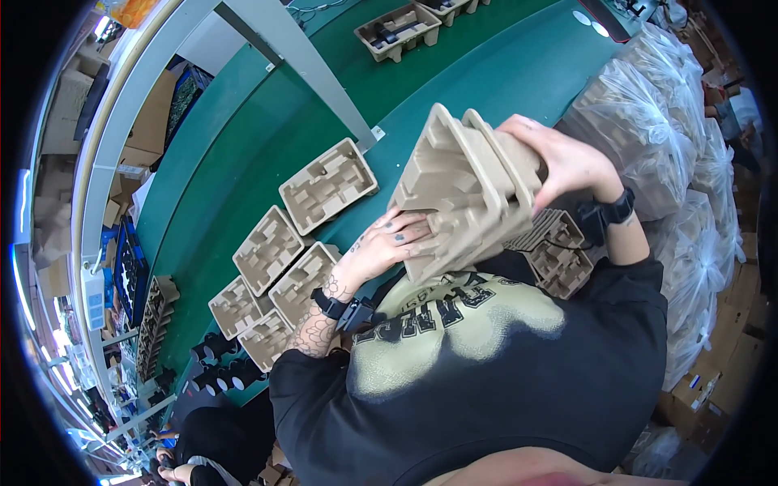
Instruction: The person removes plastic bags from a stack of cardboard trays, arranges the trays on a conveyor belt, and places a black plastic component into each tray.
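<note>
I hold a small stack of nested moulded-pulp trays [466, 190], tilted on edge in front of my chest. My right hand [574, 162] grips the back of the stack, thumb and fingers apart around it. The fingers of my left hand [381, 249] reach into the hollow of the front tray and close on its edge; some fingertips are hidden. To the left of my left hand, single pulp trays lie with their hollows up, among them one tray [328, 186] at the far end and another tray [270, 251] beside it.
The green work surface [486, 77] curves across the scene. Another tray [397, 32] with a dark part lies at the back. More stacked trays [559, 255] stand by my right arm. Bagged goods in clear plastic [640, 121] pile up at right. A metal post [312, 69] rises ahead.
</note>
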The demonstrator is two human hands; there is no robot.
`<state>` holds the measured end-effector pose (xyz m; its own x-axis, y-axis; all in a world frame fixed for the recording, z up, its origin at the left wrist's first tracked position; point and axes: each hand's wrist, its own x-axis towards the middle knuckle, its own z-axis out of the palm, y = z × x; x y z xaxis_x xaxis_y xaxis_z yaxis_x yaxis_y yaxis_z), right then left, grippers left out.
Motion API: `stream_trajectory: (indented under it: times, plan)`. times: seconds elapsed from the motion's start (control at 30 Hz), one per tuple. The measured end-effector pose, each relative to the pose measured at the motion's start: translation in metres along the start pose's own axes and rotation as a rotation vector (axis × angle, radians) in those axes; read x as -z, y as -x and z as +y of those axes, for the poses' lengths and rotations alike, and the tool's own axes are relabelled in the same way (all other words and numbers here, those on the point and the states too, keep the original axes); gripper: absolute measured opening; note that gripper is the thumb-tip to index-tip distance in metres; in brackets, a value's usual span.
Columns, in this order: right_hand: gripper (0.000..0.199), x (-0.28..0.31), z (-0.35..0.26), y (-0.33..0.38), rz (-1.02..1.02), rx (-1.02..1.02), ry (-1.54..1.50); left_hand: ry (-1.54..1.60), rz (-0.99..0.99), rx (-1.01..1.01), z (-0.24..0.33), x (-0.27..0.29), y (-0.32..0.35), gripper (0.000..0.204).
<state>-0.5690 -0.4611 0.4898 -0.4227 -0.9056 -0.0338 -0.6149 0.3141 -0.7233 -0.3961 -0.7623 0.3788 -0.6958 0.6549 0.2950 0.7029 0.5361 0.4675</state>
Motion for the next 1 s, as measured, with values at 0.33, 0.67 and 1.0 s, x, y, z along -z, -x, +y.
stream_trajectory:
  times: [0.33, 0.67, 1.0]
  plan:
    - [0.090, -0.050, -0.035, -0.009, 0.234, 0.209, 0.296, 0.662, 0.317, 0.527, 0.025, 0.051, -0.003, 0.036]
    - [0.088, -0.080, -0.020, -0.008, 0.154, 0.014, 0.315, 1.211, 0.500, 0.858, 0.029, 0.022, -0.046, 0.032]
    - [0.092, -0.076, -0.009, 0.008, 0.289, -0.128, 0.322, 1.309, 0.726, 0.808, 0.006, 0.022, -0.046, 0.031]
